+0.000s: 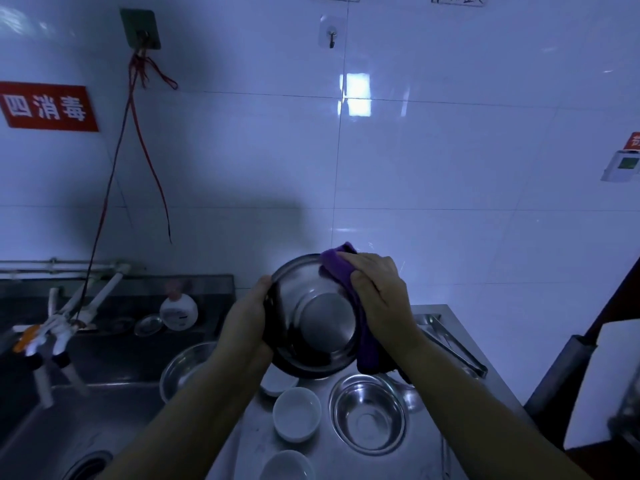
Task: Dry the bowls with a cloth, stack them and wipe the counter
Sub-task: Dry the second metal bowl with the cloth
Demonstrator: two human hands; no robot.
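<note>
I hold a large steel bowl (317,317) tilted up in front of me, its outer base facing the camera. My left hand (249,313) grips its left rim. My right hand (377,289) presses a purple cloth (337,268) against the bowl's upper right side, and the cloth hangs down along the right edge. Below, on the steel counter (436,341), stand a smaller steel bowl (369,412) and two white ceramic bowls (296,414) (287,465). Another steel bowl (183,368) leans at the sink's right edge.
The sink (69,424) lies lower left, with a drain and a tap with hoses (65,320). A white bottle (178,310) and a small steel dish (148,324) sit behind it. Metal tongs (453,351) lie on the counter's right side. A dark cabinet stands far right.
</note>
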